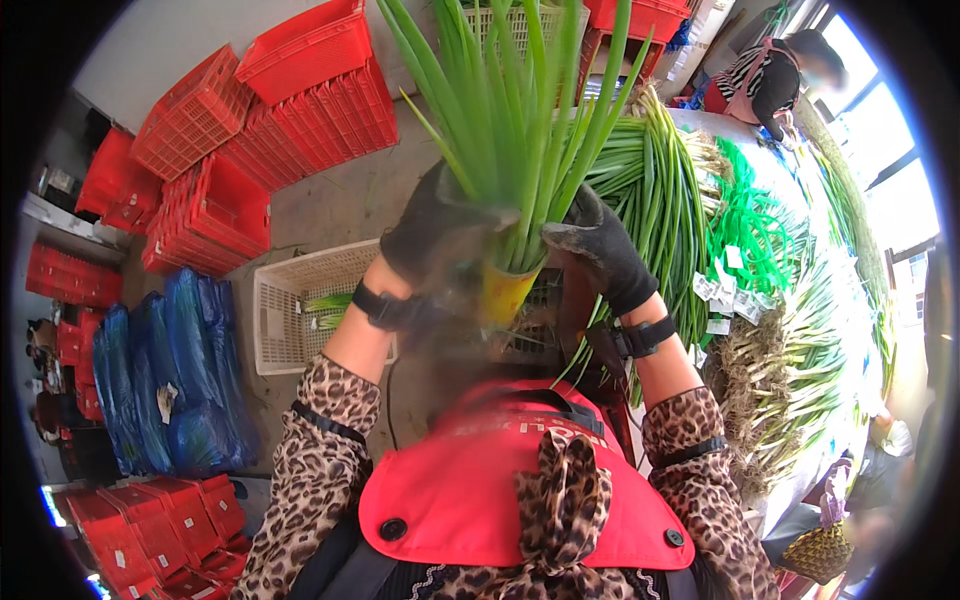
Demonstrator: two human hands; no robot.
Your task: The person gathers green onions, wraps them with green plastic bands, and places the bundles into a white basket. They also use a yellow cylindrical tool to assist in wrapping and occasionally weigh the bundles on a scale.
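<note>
A bunch of green onions (517,142) stands upright in front of my chest, its leaves fanning away from me. The lower part of the bunch sits inside a yellow cylinder (511,291), which bears red marks. My left hand (442,225), in a dark glove, holds the bunch from the left side; it is partly blurred. On the other side my right hand (606,247), also gloved, grips the leaves just above the cylinder's rim with thumb and fingers. A blur hides what lies below the cylinder's left side.
A pale plastic crate (274,330) with a few green onions lies on the floor at left. Red crates (307,127) and blue plastic-wrapped bundles (187,360) stand beyond it. On the right, a table holds piled green onions (810,375) and green ties (750,225). Another person (769,82) works at its far end.
</note>
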